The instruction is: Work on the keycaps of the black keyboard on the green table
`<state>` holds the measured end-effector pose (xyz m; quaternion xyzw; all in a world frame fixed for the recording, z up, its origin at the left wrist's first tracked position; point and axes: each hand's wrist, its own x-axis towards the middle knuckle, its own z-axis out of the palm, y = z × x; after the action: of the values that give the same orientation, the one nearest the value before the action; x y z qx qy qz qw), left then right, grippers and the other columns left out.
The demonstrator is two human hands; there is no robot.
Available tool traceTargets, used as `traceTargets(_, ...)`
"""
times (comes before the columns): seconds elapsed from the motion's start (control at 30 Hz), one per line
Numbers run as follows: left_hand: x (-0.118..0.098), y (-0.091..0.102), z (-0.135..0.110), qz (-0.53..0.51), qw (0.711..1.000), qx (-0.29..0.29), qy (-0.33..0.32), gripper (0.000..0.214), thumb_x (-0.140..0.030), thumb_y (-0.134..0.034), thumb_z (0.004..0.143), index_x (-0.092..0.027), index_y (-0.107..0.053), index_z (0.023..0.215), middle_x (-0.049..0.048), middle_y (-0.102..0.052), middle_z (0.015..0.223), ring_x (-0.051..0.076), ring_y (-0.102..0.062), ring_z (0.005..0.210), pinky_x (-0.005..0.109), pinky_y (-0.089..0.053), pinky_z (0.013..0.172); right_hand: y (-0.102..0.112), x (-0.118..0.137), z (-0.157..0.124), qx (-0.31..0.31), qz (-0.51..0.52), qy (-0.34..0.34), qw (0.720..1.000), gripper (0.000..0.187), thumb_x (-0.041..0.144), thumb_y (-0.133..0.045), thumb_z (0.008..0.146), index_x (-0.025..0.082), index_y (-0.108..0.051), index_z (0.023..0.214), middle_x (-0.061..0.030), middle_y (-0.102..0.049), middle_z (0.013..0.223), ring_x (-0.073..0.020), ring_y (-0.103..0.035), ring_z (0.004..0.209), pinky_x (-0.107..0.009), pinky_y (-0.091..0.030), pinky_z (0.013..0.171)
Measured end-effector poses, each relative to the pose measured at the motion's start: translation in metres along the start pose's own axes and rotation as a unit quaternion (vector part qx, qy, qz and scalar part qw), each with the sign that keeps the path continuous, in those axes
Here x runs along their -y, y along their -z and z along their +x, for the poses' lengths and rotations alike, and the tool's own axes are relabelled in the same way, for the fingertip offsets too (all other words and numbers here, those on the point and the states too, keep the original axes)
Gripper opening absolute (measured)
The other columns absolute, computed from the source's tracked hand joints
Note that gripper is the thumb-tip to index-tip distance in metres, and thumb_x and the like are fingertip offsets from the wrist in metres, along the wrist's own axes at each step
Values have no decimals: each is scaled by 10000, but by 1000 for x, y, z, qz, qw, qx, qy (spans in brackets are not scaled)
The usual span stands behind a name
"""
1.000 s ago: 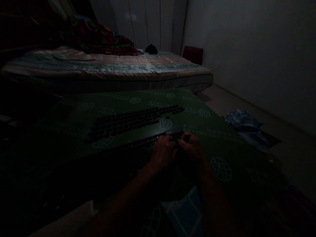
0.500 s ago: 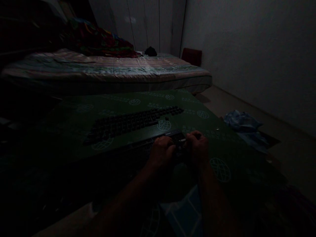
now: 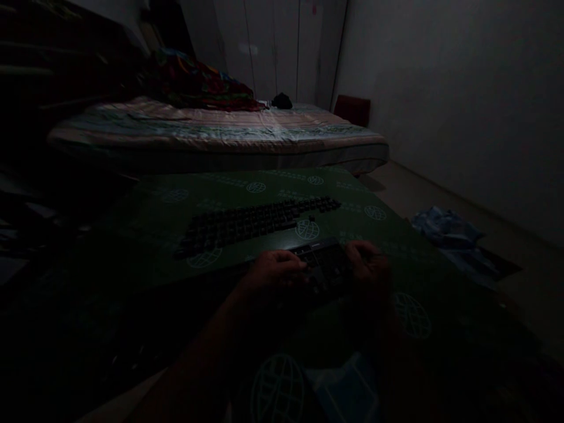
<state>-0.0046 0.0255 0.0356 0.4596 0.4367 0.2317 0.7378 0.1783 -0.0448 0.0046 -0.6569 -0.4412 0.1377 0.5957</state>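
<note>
The room is very dark. A black keyboard (image 3: 325, 265) lies on a green mat (image 3: 145, 235) printed with white globe marks. My left hand (image 3: 274, 271) rests over the keyboard's left part with its fingers curled onto it. My right hand (image 3: 369, 265) is closed round the keyboard's right end. Whether it also holds something small is hidden by the dark. Beyond the keyboard, several rows of loose black keycaps (image 3: 255, 223) are laid out on the mat, with a single keycap (image 3: 312, 218) lying apart from them.
A bed (image 3: 211, 132) with a striped sheet and a colourful bundle of cloth (image 3: 202, 85) stands behind the mat. A crumpled blue cloth (image 3: 445, 230) lies on the floor at right. A red seat (image 3: 352, 110) stands by the far wall.
My hands have moved apart. They were bunched together over the keyboard's right end and now sit at either side, with the keyboard showing between them. The view has shifted slightly.
</note>
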Motion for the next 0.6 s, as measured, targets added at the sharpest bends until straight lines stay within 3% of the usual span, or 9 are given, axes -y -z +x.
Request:
traceTargets(0.2,2,1,0,0,999,40,-8,202,-240,-717,551,-114,-583,634,32,-643,602,118,-589,520,226,-431,523,-8,19,-13,223,63,38,972,247,324,-567,771,191,-646,963,-42,-679,844,-157,-625,697,-249,-481,603)
traceTargets(0.27,3,1,-1,-1,999,38,-9,210,-253,-713,548,-116,-581,638,22,-631,582,114,-577,511,223,-420,517,-13,25,-17,261,33,66,963,241,311,-588,754,192,-656,953,-38,-691,844,-156,-633,698,-238,-477,616)
traceTargets(0.47,6,2,1,10,999,17,-31,222,-268,-703,527,-118,-575,629,27,-626,599,137,-591,563,251,-441,561,-21,29,-18,254,-88,158,950,201,284,-573,750,203,-673,904,-50,-707,809,-155,-639,649,-218,-448,585)
traceTargets(0.6,9,3,2,23,999,21,-40,209,-274,-688,549,-119,-582,640,29,-629,603,137,-589,551,246,-435,544,-22,31,-19,251,-154,171,940,247,285,-583,731,211,-666,952,-52,-703,759,-159,-624,601,-213,-411,524)
